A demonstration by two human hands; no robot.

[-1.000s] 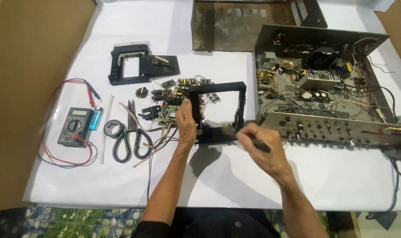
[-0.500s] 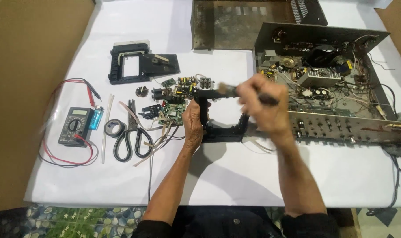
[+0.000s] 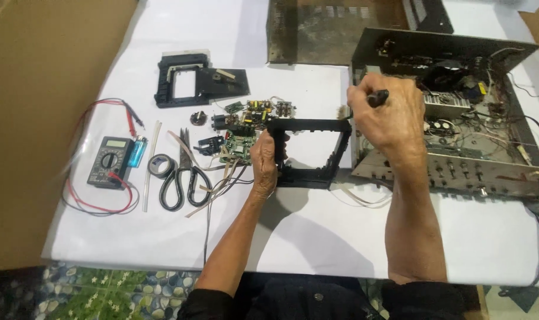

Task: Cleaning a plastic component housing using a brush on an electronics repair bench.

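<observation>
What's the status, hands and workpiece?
Left hand grips black plastic frame upright. Right hand holds dark tool at frame's far corner. Open chassis close alongside.

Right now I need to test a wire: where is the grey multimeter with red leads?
In the head view, the grey multimeter lies at the table's far left, beside a blue lighter.

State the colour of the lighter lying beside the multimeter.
Blue; the lighter lies right of the grey multimeter in the head view.
</observation>
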